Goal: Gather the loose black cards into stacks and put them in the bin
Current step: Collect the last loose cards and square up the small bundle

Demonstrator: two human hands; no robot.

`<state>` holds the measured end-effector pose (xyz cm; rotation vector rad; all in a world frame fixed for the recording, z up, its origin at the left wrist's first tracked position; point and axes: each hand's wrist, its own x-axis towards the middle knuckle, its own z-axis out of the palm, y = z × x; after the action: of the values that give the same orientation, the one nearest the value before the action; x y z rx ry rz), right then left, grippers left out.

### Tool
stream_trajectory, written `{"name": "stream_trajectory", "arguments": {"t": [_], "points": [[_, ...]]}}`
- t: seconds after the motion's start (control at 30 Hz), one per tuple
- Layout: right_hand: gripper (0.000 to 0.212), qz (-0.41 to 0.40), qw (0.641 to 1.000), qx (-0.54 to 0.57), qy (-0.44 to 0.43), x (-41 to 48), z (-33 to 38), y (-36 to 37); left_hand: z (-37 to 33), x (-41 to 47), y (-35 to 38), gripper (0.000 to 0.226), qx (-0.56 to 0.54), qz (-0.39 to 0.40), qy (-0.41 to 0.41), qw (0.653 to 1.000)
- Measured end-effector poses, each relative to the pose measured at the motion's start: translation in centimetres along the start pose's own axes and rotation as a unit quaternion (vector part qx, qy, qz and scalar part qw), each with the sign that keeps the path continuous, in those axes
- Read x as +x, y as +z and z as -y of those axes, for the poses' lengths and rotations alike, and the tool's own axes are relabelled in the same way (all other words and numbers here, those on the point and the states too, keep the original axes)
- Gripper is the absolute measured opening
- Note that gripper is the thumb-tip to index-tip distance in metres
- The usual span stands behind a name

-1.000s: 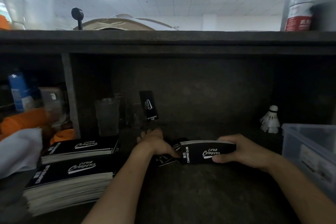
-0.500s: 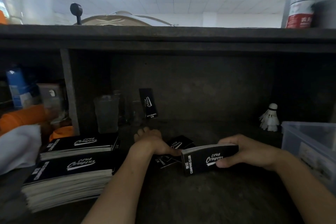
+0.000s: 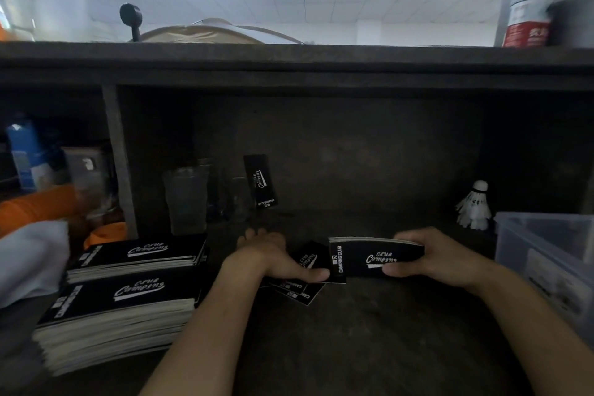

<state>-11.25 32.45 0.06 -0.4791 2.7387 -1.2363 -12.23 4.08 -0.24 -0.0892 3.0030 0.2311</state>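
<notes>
1. Card stacks, three: near stack [image 3: 119, 309] and far stack [image 3: 138, 255] left of left hand [image 3: 273, 262]; held stack [image 3: 376, 259] in right hand [image 3: 440, 262].
2. Upright card [image 3: 260, 182], one, beyond left hand.
3. Shuttlecock [image 3: 475, 207], one; bin [image 3: 514, 251], one; both right of right hand.

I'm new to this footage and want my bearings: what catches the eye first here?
The right hand grips a stack of black cards at the centre, while the left hand rests on loose cards beside it. Two taller stacks sit at left; a clear bin waits at right.
</notes>
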Motion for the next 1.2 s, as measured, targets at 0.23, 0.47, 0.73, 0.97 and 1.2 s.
{"name": "stream_trajectory", "arguments": {"t": [0.23, 0.47, 0.73, 0.97, 1.2], "points": [[0.024, -0.007, 1.000, 0.026, -0.015, -0.3, 0.3, -0.1, -0.4, -0.1, -0.1, 0.128, -0.084, 0.035, 0.013, 0.996], [0.031, 0.066, 0.997, 0.044, 0.001, -1.2, 1.2, -0.5, -1.0, -0.5, -0.4, 0.054, -0.156, 0.040, 0.056, 0.985], [0.028, 0.098, 0.995, 0.027, 0.011, -1.2, 1.0, -0.4, -1.2, -0.2, -0.2, 0.046, -0.189, 0.058, 0.091, 0.976], [0.053, 0.062, 0.998, 0.014, 0.014, -0.4, 0.4, 0.4, -1.3, -0.2, 0.0, 0.035, -0.246, -0.055, 0.189, 0.949], [0.066, 0.008, 0.999, 0.028, 0.027, -0.3, 0.6, 0.6, -2.4, -0.8, -0.3, 0.043, -0.336, -0.126, 0.332, 0.872]]}}
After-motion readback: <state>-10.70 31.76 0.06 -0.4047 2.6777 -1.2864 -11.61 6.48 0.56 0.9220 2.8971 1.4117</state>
